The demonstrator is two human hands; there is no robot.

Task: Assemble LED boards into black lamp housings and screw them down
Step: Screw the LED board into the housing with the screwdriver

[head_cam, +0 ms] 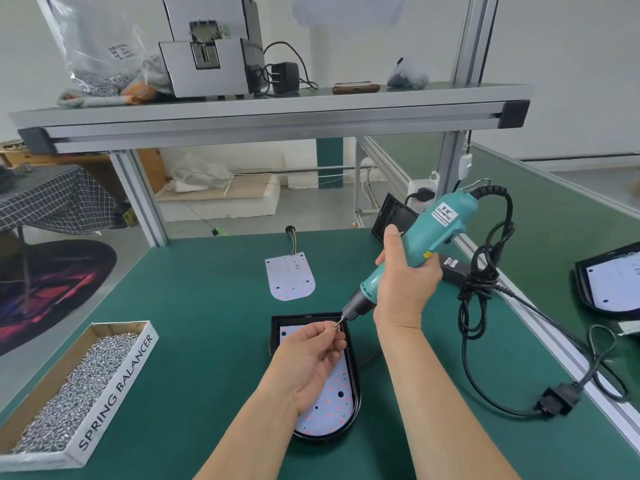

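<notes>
A black lamp housing point(354, 382) lies on the green mat in front of me, with a white LED board point(330, 407) seated inside it. My left hand point(311, 358) hovers over the housing's far end and pinches a small screw point(336, 328) at the tip of the driver bit. My right hand point(405, 282) grips a teal electric screwdriver point(415, 244), tilted so its bit points down-left at the screw. A second loose LED board point(290, 276) with a wire lead lies farther back on the mat.
A cardboard tray point(119, 379) marked SPRING BALANCER, full of screws, sits at the left. The screwdriver's black cable point(485, 282) loops across the right side. Another housing with a board point(611, 284) rests at the far right, and a black housing point(393, 216) leans behind. A shelf point(270, 116) spans overhead.
</notes>
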